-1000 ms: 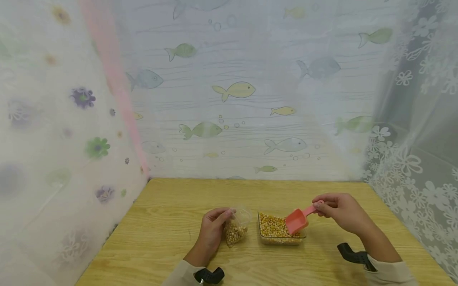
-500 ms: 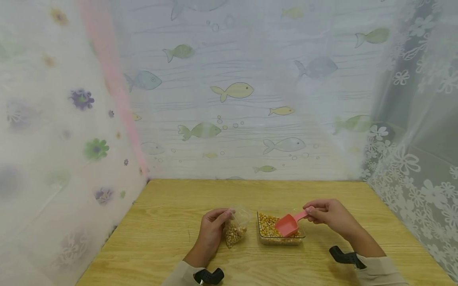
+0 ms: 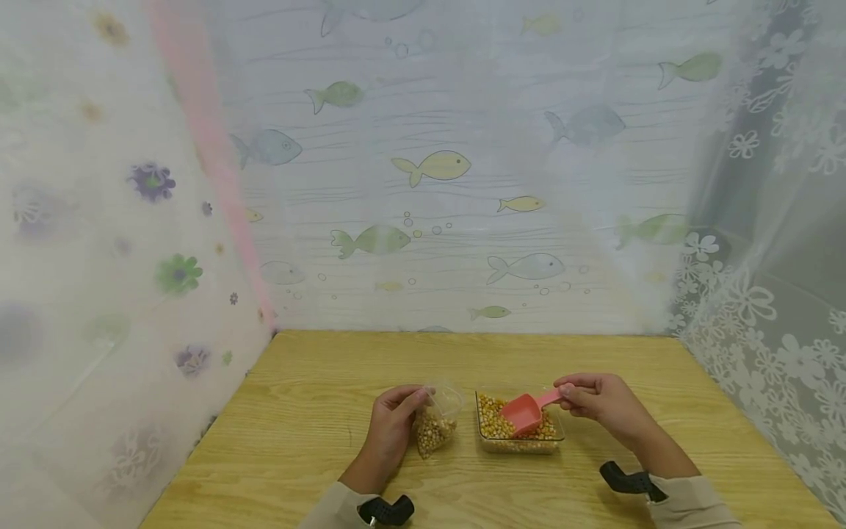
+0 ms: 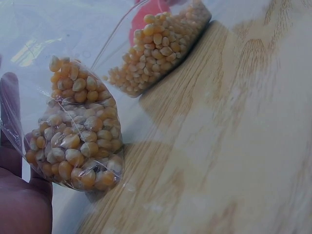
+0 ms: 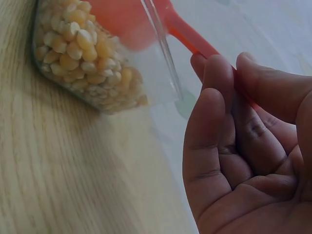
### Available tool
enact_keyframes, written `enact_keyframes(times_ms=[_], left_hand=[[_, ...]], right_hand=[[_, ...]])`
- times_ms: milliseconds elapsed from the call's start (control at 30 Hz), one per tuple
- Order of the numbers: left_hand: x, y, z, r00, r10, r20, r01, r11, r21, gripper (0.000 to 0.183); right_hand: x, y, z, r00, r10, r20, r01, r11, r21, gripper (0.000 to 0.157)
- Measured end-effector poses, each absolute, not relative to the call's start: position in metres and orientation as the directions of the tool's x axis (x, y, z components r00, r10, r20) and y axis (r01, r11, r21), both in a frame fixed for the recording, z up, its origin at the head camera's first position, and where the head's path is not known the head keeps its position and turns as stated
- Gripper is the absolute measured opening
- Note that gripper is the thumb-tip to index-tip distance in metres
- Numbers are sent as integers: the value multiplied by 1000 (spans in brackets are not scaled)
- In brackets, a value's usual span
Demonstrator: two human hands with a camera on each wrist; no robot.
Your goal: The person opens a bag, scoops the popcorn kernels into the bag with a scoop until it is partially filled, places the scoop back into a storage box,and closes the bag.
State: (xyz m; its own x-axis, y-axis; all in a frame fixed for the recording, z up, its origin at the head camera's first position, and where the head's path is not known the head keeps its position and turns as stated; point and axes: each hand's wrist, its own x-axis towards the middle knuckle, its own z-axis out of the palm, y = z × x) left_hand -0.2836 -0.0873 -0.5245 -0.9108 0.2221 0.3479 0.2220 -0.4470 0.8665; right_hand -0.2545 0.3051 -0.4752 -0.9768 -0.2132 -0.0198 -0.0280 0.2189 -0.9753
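Observation:
My left hand (image 3: pixel 390 430) pinches the upper edge of a clear plastic bag (image 3: pixel 436 432), partly filled with corn kernels (image 4: pixel 78 136). To the right of the bag, a clear rectangular container (image 3: pixel 520 445) of corn kernels stands on the table. My right hand (image 3: pixel 611 410) pinches the handle of a pink scoop (image 3: pixel 522 413) between thumb and fingers, reaching in from the container's right. The scoop's bowl lies low among the kernels inside the container. In the right wrist view the scoop handle (image 5: pixel 192 36) slants over the container's rim.
The wood-grain table (image 3: pixel 317 367) lies under everything. A curtain printed with fish (image 3: pixel 436 167) hangs behind its far edge, and flowered sheets (image 3: pixel 178 273) hang at both sides. A black strap mount (image 3: pixel 386 510) sits at each wrist.
My right hand has moved left and slightly down, sliding the scoop leftward into the kernels. The left hand and the bag have stayed in place.

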Motion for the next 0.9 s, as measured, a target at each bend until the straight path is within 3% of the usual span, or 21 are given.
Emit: enact_keyframes(times_ms=[900], left_hand=[[-284, -88, -523, -907, 231, 352, 222, -447, 866, 20]], right_hand=[[-257, 304, -490, -976, -213, -39, 13, 123, -992, 60]])
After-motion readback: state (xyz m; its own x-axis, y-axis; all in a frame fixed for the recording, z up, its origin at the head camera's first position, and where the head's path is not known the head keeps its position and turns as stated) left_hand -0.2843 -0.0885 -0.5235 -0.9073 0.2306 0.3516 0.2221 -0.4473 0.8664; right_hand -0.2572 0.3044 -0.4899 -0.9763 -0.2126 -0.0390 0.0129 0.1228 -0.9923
